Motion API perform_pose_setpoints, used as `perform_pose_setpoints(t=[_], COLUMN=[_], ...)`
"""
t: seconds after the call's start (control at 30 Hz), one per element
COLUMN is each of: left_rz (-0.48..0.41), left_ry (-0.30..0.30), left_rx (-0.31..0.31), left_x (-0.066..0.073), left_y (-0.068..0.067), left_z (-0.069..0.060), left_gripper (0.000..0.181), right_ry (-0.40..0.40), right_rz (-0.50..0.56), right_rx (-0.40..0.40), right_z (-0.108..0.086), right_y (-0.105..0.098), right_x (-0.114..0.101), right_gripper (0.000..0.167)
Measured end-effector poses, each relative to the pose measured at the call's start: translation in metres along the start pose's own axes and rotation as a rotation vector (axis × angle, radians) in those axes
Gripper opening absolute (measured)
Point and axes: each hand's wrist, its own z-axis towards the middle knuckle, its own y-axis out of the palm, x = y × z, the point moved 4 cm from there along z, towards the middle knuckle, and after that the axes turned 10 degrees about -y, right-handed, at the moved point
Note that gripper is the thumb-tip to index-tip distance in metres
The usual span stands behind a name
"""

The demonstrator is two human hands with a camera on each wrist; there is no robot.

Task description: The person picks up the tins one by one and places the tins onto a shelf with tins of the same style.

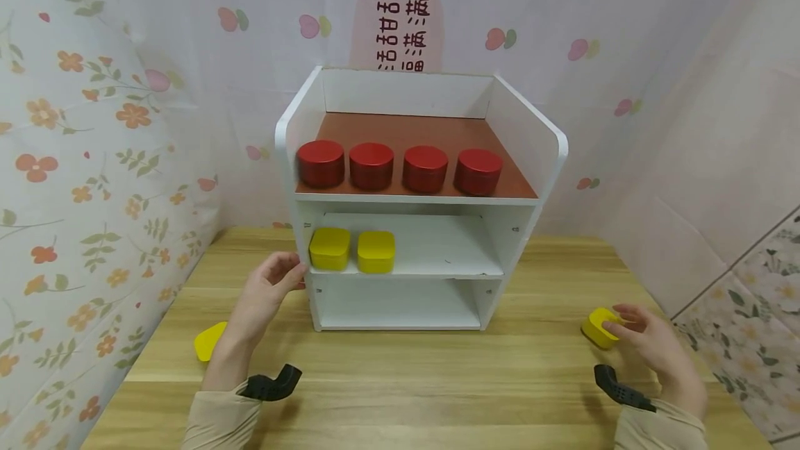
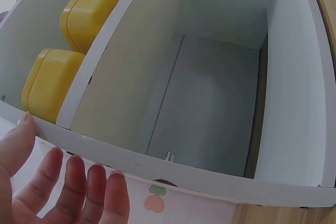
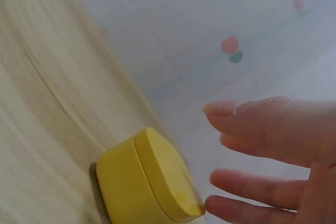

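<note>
A white shelf unit (image 1: 400, 198) stands on the wooden table. My left hand (image 1: 269, 294) is at its left side panel, the thumb by the front edge and the other fingers loosely bent along the outside. Two yellow square tins (image 1: 330, 248) (image 1: 376, 251) sit at the left of the middle shelf, close to that thumb. At the right of the table, my right hand (image 1: 653, 346) reaches over a third yellow tin (image 1: 600, 327). In the right wrist view its relaxed fingers hover beside the tin's lid (image 3: 170, 179), one fingertip at the rim, without gripping it.
Several round red tins (image 1: 425, 169) stand in a row on the unit's brown top board (image 1: 406, 127). Another yellow tin (image 1: 209, 341) lies on the table (image 1: 400, 387) at the left, partly hidden by my left forearm. Patterned cloth (image 1: 250, 89) hangs behind and at both sides.
</note>
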Motion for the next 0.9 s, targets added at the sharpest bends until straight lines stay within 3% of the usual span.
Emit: perform_pose_setpoints(t=[0.47,0.9], left_rz=[0.001,0.002], left_ry=[0.008,0.002], left_rx=[-0.003,0.009], left_x=[0.0,0.0], left_y=[0.001,0.001], left_z=[0.0,0.0], left_gripper=[0.037,0.037], right_ry=[0.054,0.061], right_rz=[0.03,0.082], right_rx=[-0.061,-0.069], right_z=[0.003,0.007], right_y=[0.011,0.02], right_x=[0.028,0.031], right_gripper=[0.08,0.087])
